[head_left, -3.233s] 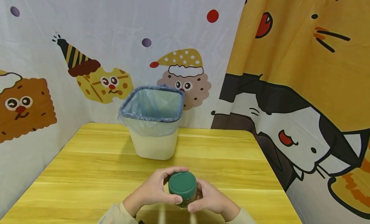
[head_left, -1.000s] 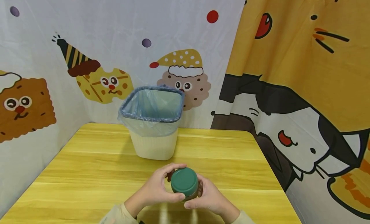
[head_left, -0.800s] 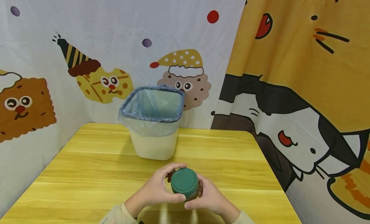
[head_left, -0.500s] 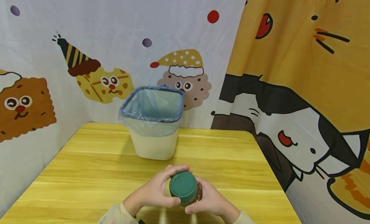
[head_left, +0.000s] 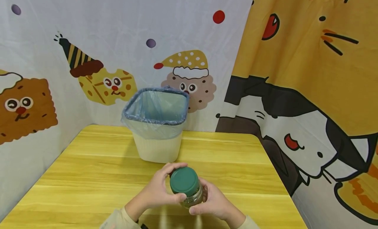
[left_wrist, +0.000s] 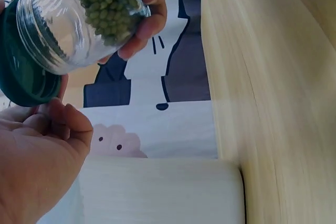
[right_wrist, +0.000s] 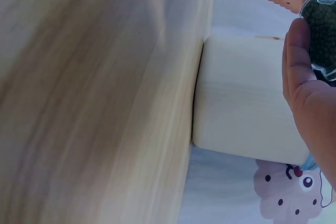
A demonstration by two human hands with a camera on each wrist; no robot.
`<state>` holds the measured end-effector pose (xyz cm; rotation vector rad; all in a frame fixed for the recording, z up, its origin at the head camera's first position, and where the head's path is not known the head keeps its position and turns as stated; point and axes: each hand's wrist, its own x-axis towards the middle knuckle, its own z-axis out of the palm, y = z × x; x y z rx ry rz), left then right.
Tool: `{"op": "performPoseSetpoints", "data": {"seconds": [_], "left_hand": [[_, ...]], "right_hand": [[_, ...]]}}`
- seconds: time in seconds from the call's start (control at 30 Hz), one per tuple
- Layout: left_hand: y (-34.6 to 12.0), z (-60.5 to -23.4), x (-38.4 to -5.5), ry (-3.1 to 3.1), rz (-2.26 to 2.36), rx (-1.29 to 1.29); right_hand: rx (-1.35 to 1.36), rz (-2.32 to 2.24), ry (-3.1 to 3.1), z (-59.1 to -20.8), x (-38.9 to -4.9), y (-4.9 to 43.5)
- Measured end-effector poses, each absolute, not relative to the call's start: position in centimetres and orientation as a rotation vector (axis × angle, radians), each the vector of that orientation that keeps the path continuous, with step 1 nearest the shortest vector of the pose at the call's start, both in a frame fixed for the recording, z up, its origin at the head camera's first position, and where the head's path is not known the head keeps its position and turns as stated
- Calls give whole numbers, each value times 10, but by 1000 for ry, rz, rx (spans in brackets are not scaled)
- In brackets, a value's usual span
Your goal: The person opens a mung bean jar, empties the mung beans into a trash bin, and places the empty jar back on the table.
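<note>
My left hand (head_left: 157, 191) grips the green lid (head_left: 184, 180), thumb at the near edge and fingers round the far side. A clear glass jar (head_left: 193, 200) is held around its body by my right hand (head_left: 217, 202). Small green beans (left_wrist: 107, 11) fill part of the jar, as the left wrist view shows. There the lid stands tilted at the jar's threaded mouth, with its inner side showing along the near edge. Beans show dark through the glass in the right wrist view, next to the right fingers (right_wrist: 297, 51).
A cream bin (head_left: 157, 147) with a blue plastic liner (head_left: 155, 130) stands on the yellow wood-grain table (head_left: 88, 176), beyond the hands. Behind it hang a cartoon-printed white cloth (head_left: 118, 32) and a yellow curtain (head_left: 298, 74).
The lid has shifted up and left off the jar in the left hand, so more of the glass shows. Earlier it sat over the jar as both hands held them together.
</note>
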<state>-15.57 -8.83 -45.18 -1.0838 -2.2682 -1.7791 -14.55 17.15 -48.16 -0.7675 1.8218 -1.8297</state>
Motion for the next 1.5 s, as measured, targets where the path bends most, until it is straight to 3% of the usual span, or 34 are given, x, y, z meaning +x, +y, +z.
{"op": "performPoseSetpoints", "data": {"seconds": [1.5], "left_hand": [[-98,-456,-155,-2346,-1787,-864]], "right_hand": [[-713,-1944,1853,-483,-144,173]]}}
